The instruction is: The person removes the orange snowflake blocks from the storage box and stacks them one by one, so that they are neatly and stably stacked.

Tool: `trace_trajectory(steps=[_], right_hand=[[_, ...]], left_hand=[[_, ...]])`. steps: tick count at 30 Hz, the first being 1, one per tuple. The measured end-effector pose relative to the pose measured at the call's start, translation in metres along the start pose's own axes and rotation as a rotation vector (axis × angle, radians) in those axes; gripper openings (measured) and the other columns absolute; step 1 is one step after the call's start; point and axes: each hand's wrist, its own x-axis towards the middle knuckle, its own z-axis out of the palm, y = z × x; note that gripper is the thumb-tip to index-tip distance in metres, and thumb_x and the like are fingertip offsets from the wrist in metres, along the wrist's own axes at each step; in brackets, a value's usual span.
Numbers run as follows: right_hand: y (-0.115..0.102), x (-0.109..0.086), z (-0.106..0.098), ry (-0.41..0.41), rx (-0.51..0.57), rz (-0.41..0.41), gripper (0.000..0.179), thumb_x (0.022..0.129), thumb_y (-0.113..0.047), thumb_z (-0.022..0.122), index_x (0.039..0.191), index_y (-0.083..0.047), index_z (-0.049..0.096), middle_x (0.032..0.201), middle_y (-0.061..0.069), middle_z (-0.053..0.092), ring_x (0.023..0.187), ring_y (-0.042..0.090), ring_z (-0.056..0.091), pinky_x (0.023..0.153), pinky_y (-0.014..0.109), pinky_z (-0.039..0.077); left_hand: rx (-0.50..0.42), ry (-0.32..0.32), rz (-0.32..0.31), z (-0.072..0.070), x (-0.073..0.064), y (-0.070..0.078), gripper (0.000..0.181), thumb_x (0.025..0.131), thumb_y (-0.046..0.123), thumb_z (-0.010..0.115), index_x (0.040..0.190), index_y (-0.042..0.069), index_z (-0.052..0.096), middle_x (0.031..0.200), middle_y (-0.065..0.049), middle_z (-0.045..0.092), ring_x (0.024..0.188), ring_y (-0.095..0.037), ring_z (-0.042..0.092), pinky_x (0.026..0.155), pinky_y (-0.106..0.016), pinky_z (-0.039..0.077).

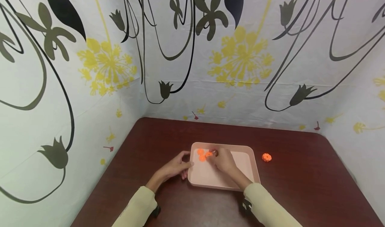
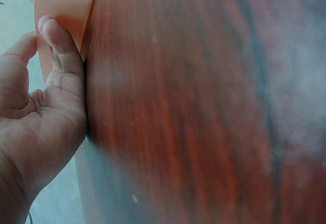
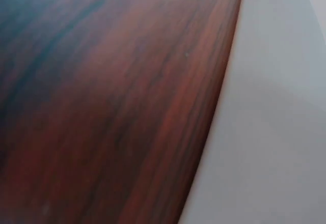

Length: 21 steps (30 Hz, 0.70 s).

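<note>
Right grip [image 1: 223, 160]: curled, pinching one orange flower [image 1: 208, 154] within the tray [image 1: 243, 163].
Left grip [image 1: 172, 167]: holding the tray's left rim between thumb and fingers.
Paired flowers [image 1: 202, 158]: in the tray, just left of the right grip.
Loose flower [image 1: 266, 157]: on the table [image 1: 300, 177], rightward, nearer the right grip; round, no long axis.

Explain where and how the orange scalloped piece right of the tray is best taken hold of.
Probably pinch the orange scalloped piece by opposite edges, coming from above: it looks small and roundish, sits on the table and stands clear of the tray.
</note>
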Motion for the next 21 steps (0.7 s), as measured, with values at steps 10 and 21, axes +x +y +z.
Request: trace_trajectory(steps=[10, 21], right_hand=[[0.001, -0.010, -0.017, 0.016, -0.011, 0.034, 0.029, 0.091, -0.014, 0.083, 0.118, -0.007, 0.074, 0.074, 0.001, 0.068, 0.049, 0.012, 0.059, 0.046, 0.027, 0.047], [0.004, -0.031, -0.044, 0.053, -0.060, -0.010, 0.033, 0.090, -0.017, 0.083, 0.120, -0.008, 0.073, 0.075, 0.000, 0.068, 0.055, 0.010, 0.059, 0.051, 0.024, 0.043]], left_hand=[[-0.002, 0.002, 0.000, -0.001, 0.000, -0.001, 0.071, 0.104, 0.032, 0.069, 0.159, 0.010, 0.030, 0.070, -0.003, 0.066, 0.056, -0.013, 0.061, 0.056, -0.026, 0.056], [-0.001, -0.001, 0.001, -0.001, -0.002, 0.001, 0.070, 0.105, 0.031, 0.068, 0.159, 0.010, 0.030, 0.070, -0.004, 0.066, 0.057, -0.013, 0.062, 0.056, -0.026, 0.056]])
